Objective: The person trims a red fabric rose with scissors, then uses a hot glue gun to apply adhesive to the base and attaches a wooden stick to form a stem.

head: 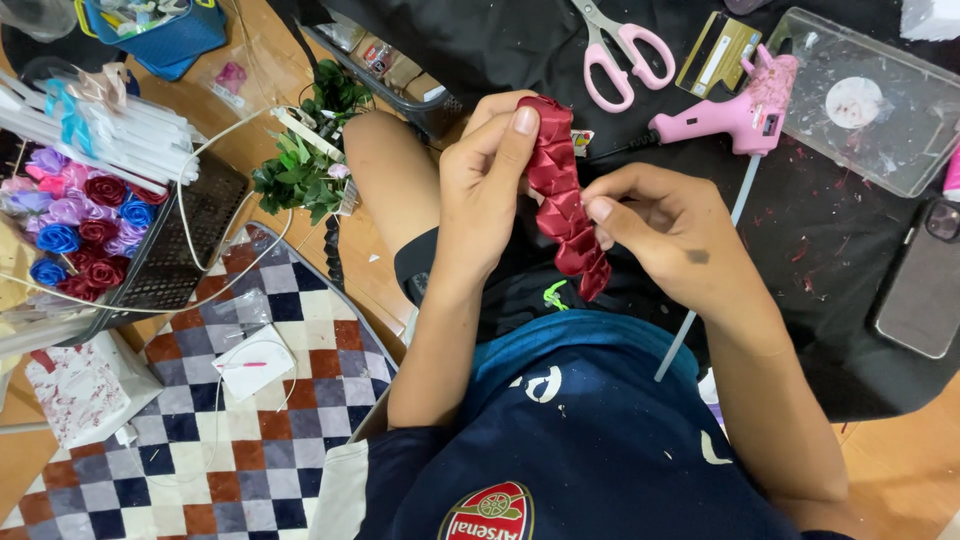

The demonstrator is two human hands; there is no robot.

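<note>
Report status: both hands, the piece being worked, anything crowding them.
Left hand and right hand both pinching the folded dark-red satin ribbon strip. Strip held upright above the lap. Pink glue gun and pink-handled scissors lie beyond, not touching.

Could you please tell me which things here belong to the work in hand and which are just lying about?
In use:
left hand
right hand
folded red satin ribbon

Lying about:
pink glue gun
pink scissors
phone
ribbon roses
clear plastic lid
</note>
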